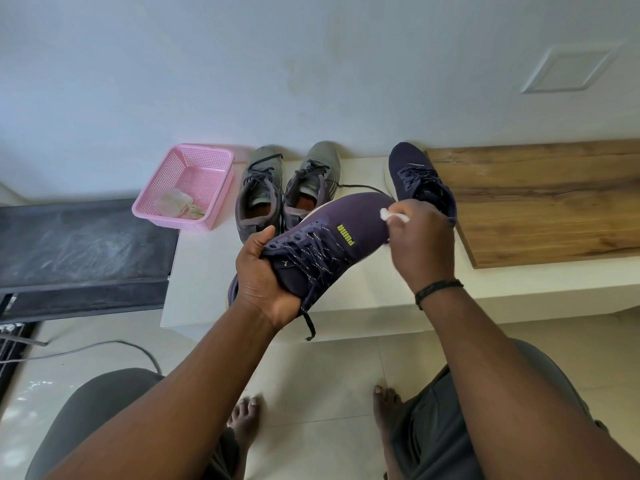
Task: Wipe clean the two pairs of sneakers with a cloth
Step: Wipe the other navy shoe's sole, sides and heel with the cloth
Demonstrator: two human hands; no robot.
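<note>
A dark purple sneaker (322, 237) with yellow lettering on its side is held in the air above the front edge of the white bench (374, 292), its toe pointing up toward the wall and its loose lace end dangling below the heel. The left hand (263, 275) grips it at the heel and collar, fingers curled around the opening and the thumb lying along the upper. The right hand (420, 244) pinches a small white cloth (393, 216) between its fingertips and presses it against the toe area of the held sneaker; a dark band sits on that wrist. The matching dark sneaker (420, 180) stands on the bench just behind the right hand, toe toward the wall. To its left, a pair of grey sneakers (287, 188) stands side by side near the back edge, laces loose. Left of them, at the bench's left end, sits a pink perforated basket (187, 185) with a crumpled pale rag (175, 202) inside. A wooden board (540, 199) covers the right part of the bench. Below, the person's bare feet rest on the tiled floor (311, 375).
</note>
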